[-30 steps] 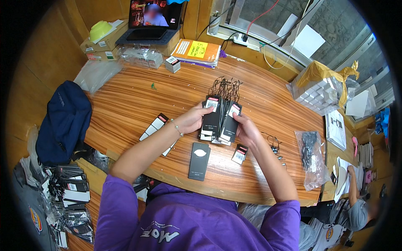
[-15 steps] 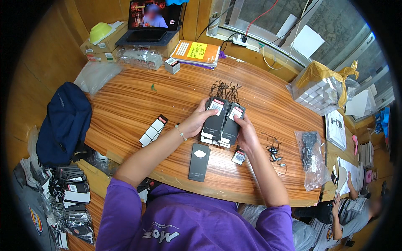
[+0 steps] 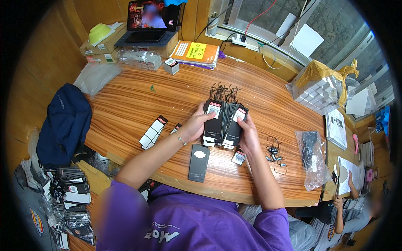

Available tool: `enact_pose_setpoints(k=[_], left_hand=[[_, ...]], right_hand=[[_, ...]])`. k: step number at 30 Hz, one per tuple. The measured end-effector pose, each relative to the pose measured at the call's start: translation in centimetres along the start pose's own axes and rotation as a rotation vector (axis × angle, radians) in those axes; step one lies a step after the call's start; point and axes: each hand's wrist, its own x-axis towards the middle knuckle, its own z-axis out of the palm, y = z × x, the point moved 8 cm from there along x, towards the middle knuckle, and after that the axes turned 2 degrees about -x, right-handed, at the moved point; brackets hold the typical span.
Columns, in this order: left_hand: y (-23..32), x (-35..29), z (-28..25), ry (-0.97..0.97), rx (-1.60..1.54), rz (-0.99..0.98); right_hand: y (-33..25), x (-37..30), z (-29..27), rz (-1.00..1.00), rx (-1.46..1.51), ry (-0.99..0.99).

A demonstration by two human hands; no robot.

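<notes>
Between my hands stands a thick bundle of black hang tags [image 3: 214, 130], with white and red stickers near their tops. Black strings [image 3: 224, 91] trail from its far end onto the table. My left hand [image 3: 193, 125] is closed around the bundle's left side, thumb on a sticker. On the right side, my right hand [image 3: 250, 136] grips it likewise, thumb over the front tag. The tags fan apart in the middle. One black tag with a white shape [image 3: 198, 163] lies nearer me. A small stickered tag [image 3: 239, 157] rests by my right wrist, and white-panelled tags [image 3: 153, 132] lie left of my left forearm.
Right of my right arm are tangled black strings [image 3: 274, 152] and a clear plastic bag [image 3: 313, 161]. A wrapped stack of white boxes [image 3: 316, 90] stands far right. At the back are a tablet [image 3: 153, 19], notebooks [image 3: 194, 53] and a small box [image 3: 171, 66]. Another person sits at lower right.
The two halves of the bundle have spread into a wider fan, the right half tilting outward. A small tag beside my left wrist has come into view.
</notes>
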Motion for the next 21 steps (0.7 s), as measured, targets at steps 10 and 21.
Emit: enact_pose_setpoints(k=[10,21], left_hand=[[0.5,-0.4,1.2,-0.167,-0.122,-0.087],[0.6,-0.4,1.3,-0.157,-0.083,-0.093]], right_hand=[[0.0,0.2,-0.7,0.044,0.251,-0.156],[-0.2,0.1,-1.4,0.07,0.278,-0.136]])
